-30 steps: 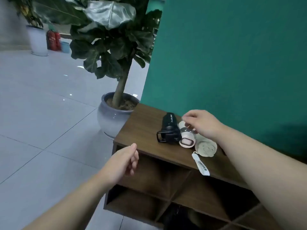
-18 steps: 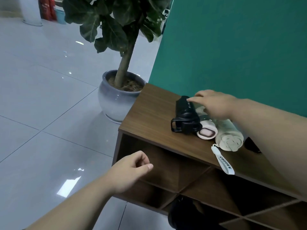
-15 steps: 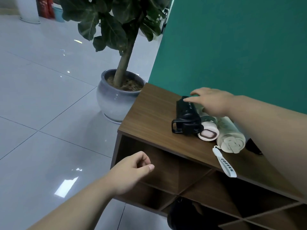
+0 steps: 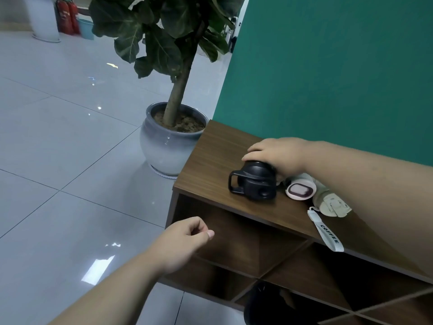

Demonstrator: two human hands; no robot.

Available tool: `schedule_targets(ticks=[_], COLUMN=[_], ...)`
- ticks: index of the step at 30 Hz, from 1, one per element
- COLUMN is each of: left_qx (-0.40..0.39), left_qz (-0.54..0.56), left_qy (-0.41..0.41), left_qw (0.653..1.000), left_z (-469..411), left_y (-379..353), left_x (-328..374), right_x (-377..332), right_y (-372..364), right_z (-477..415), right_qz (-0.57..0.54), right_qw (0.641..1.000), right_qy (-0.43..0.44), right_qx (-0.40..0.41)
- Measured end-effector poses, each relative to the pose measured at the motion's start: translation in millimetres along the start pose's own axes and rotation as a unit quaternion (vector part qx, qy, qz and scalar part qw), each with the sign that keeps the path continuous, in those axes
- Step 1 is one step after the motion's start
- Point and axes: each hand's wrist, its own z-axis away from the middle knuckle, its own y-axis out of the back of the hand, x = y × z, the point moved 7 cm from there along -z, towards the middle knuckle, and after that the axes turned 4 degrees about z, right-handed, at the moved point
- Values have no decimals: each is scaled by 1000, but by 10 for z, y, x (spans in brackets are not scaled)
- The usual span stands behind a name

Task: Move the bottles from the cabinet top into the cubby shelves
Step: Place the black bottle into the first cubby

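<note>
A black bottle (image 4: 255, 182) with a loop handle lies on its side on the brown cabinet top (image 4: 210, 165). My right hand (image 4: 278, 156) is wrapped over its body, gripping it. Beside it on the right lie a pale bottle with a pink lid (image 4: 301, 188) and a cream bottle (image 4: 332, 204) with a white "COFFEE" strap (image 4: 326, 231) hanging over the front edge. My left hand (image 4: 182, 242) hovers loosely curled and empty in front of the upper left cubby (image 4: 239, 240). A dark object (image 4: 264, 308) sits in a lower cubby.
A potted fig tree in a grey ceramic pot (image 4: 167, 146) stands on the tiled floor just left of the cabinet. A teal wall (image 4: 328, 66) backs the cabinet. Far off are a white planter (image 4: 44, 19), red extinguishers (image 4: 66, 17) and a blue bin (image 4: 85, 28).
My right hand has gone from resting its fingers on the black bottle to closing around it. The left hand stays curled in front of the cubby. The view has shifted slightly.
</note>
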Motion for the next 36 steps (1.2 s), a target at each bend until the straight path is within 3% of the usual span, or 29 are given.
schedule_targets(ticks=[7,13,17,22,27,34,36], left_qx=[15,-3,-4,-23,-58,58,68], left_qz=[6,-12,-40,-102,-197,-215,-219], left_qy=[19,11,40,97,124,123,127], left_qw=[1000,1000,998,990,971,967,965], left_z=[129,298,276,106,-68,-404,-460], left_y=[134,175,164,-17,-246,-311,-335], left_x=[-61,-1,-175,-631,-1022,-1321,-1425], right_x=[-725,-1354,-1671,-1986,-2156,-2124,-2136], right_y=[334,494,48,-887,-1513,-1795,-1903], right_z=[277,857,901,533,-10,-564,-676], right_qz=[31,-150,-388,-574,-690,-777,-790], right_qw=[991,959,896,801,708,605,589], right_qy=[68,95,66,-2,-103,-154,-146], right_qx=[114,221,206,171,114,87,84])
